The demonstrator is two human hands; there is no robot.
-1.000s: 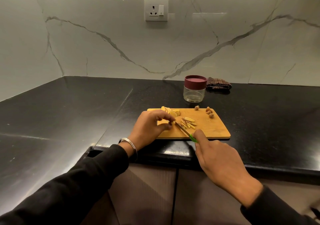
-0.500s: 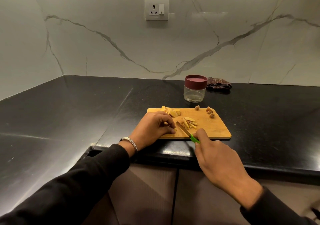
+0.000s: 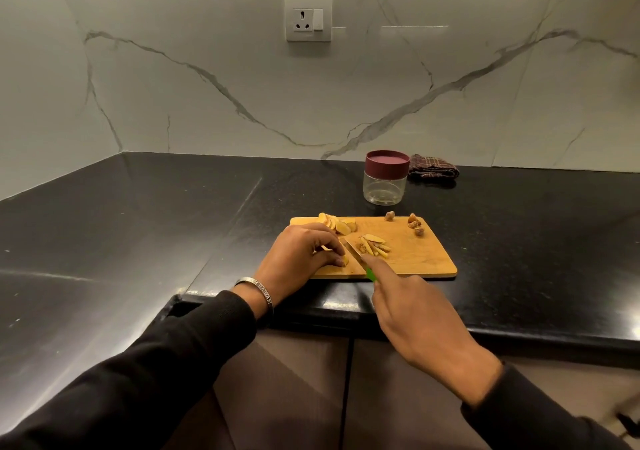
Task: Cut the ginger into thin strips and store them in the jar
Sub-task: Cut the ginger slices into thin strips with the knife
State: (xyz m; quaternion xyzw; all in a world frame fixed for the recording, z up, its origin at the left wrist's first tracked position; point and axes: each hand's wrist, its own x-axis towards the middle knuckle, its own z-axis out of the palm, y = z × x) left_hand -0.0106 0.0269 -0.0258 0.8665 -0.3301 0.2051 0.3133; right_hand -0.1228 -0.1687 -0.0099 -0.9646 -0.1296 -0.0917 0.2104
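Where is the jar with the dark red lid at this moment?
In the head view the jar stands on the black counter just behind the cutting board, with the folded checked cloth close on its right.

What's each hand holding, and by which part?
Right hand grips the knife by its green handle. Left hand pinches a ginger piece at its edges against the cutting board.

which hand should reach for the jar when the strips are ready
Left, probably. The right hand grips the knife by its green handle, while the left hand only pinches a ginger slice on the board. The lidded jar stands behind the board.
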